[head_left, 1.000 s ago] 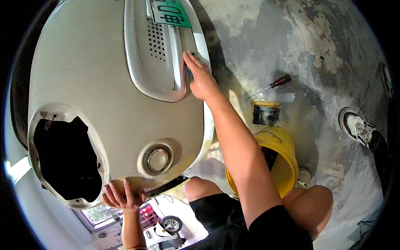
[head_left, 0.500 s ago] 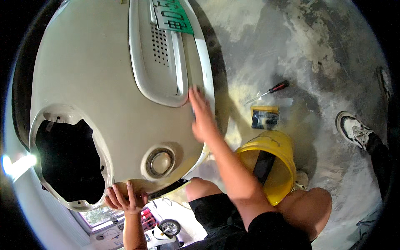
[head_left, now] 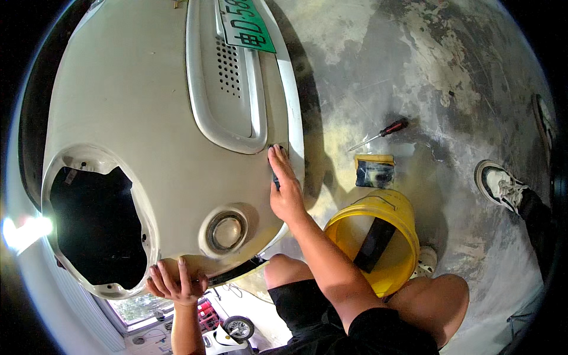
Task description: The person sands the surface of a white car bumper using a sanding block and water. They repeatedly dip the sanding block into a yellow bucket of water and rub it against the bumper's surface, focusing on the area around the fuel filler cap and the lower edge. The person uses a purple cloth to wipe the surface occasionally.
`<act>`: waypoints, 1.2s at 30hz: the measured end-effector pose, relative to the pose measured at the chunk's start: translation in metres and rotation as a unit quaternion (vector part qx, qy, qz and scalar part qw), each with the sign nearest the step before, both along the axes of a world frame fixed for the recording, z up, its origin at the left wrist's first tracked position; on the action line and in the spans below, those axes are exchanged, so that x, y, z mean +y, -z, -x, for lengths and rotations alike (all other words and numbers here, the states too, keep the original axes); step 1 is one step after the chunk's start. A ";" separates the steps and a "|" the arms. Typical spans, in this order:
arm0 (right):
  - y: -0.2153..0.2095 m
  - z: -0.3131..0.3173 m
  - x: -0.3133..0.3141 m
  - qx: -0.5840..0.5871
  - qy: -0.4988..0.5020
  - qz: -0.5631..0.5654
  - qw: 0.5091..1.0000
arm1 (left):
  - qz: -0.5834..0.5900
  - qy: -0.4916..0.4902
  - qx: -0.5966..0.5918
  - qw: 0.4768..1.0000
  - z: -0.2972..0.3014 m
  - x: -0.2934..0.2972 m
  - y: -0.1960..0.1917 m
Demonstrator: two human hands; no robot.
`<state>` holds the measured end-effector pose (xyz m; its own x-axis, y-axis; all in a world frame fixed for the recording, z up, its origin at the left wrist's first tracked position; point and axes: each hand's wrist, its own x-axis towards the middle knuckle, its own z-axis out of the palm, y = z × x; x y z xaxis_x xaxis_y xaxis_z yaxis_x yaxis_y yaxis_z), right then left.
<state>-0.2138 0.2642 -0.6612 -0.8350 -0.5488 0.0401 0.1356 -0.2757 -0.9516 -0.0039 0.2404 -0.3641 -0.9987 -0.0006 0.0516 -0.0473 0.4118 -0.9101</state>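
Observation:
A matte beige car bumper point(head_left: 165, 177) fills the left half, on the front of a car. My right hand point(head_left: 286, 184) lies against its lower side, just below the end of the white-rimmed grille point(head_left: 258, 109). The fingers are stretched over a dark sanding pad point(head_left: 276, 179), pressing it to the surface; most of the pad is hidden by the hand. My left hand point(head_left: 178, 285) rests on the near edge of the bumper with fingers spread, between the large dark headlight opening point(head_left: 97, 228) and the round fog lamp point(head_left: 226, 231). It holds nothing.
A yellow bucket point(head_left: 407, 228) by my knees holds a black block point(head_left: 375, 244). Beyond it a yellow-and-black pad point(head_left: 374, 171) and a red-and-black screwdriver point(head_left: 387, 129) lie on the stained floor. Another person's shoe point(head_left: 503, 184) is at right. A bright lamp point(head_left: 26, 232) shines at left.
My right hand has slid a little toward me along the bumper's lower side, with the pad under it. My left hand keeps its place on the edge.

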 end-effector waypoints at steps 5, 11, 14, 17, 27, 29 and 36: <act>0.007 0.047 -0.025 -0.066 0.146 -0.051 0.986 | -0.001 0.005 0.007 1.000 -0.004 -0.002 0.002; 0.020 0.076 -0.027 0.115 0.032 -0.123 0.985 | -0.019 0.011 0.007 1.000 -0.002 -0.004 0.004; 0.005 0.039 -0.015 0.091 -0.016 -0.088 0.992 | 0.002 -0.001 0.004 1.000 -0.006 0.000 0.000; 0.004 0.043 -0.027 0.092 0.026 -0.072 0.993 | -0.013 0.004 0.003 1.000 -0.006 0.000 -0.002; 0.000 0.012 -0.024 0.016 0.035 -0.032 0.999 | -0.001 0.009 0.000 1.000 -0.004 0.004 -0.004; 0.002 0.029 -0.039 0.010 0.055 -0.022 0.998 | 0.000 0.007 0.002 1.000 -0.004 0.003 -0.003; 0.027 0.080 -0.066 0.042 0.094 -0.043 0.994 | -0.001 0.006 0.004 1.000 0.002 -0.001 0.003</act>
<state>-0.2937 0.1983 -0.6880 -0.9189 -0.3875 0.0742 0.0075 -0.2053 -0.9787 -0.0063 0.2392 -0.3674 -0.9981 0.0115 0.0599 -0.0498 0.4137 -0.9090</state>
